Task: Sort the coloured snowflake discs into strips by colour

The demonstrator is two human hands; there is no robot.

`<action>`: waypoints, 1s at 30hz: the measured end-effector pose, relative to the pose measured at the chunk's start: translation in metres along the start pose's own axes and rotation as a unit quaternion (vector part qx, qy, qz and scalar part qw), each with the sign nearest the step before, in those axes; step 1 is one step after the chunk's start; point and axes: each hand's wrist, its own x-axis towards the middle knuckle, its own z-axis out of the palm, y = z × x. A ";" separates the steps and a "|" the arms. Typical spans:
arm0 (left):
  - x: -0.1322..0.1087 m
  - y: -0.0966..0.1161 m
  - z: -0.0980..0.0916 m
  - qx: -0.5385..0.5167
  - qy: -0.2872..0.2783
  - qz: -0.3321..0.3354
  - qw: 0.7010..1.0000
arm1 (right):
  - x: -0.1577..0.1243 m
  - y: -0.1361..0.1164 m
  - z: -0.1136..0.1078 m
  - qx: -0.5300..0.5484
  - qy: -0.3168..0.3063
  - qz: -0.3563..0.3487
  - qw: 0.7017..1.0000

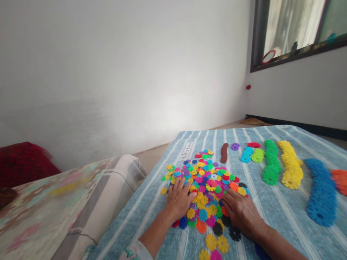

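A loose pile of small multicoloured plastic snowflake discs (202,198) is spread on the striped cloth. My left hand (178,198) lies on the left side of the pile, its fingers and thumb apart, touching discs and holding none. At the pile's right side, my right hand (242,209) has its fingers bent and close together among the discs. Its fingertips are partly hidden, and I cannot make out what is in them. A black disc (234,233) lies just under that hand. Several yellow discs (210,242) lie in front of the pile.
Right of the pile, overlapping single-colour rows lie on the cloth: brown (224,153), green (271,162), yellow (291,164), blue (321,193) and orange (340,180). Smaller purple (235,146), light blue (246,154), lime (257,156) and red (254,144) groups lie nearby. A bed (81,195) stands left.
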 end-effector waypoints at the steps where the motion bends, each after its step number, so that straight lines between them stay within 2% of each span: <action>1: -0.006 0.000 0.001 -0.004 -0.006 0.006 1.000 | 0.000 0.000 0.000 -0.001 -0.002 -0.001 1.000; 5: -0.029 0.002 0.002 -0.029 -0.019 0.029 0.999 | -0.001 -0.001 0.000 -0.010 -0.024 0.005 1.000; 8: -0.031 -0.003 -0.001 -0.046 0.008 0.042 0.998 | -0.001 -0.002 -0.001 -0.007 -0.039 0.015 0.999; 11: -0.015 -0.013 -0.006 -0.030 0.038 0.029 0.998 | -0.001 -0.003 -0.003 0.001 -0.045 0.022 0.999; 15: 0.014 -0.018 -0.009 -0.001 0.023 -0.040 0.999 | -0.001 -0.004 -0.005 0.002 -0.043 0.023 0.999; 19: 0.018 -0.006 -0.004 -0.023 -0.005 -0.008 1.000 | -0.002 -0.004 -0.005 0.005 -0.045 0.017 0.999; 25: -0.006 0.023 0.002 -0.053 -0.023 0.046 0.997 | -0.003 -0.002 -0.003 0.001 -0.035 0.006 0.999; 30: -0.026 0.032 0.007 -0.065 -0.053 0.063 0.995 | -0.004 -0.001 -0.004 -0.002 -0.024 -0.007 1.000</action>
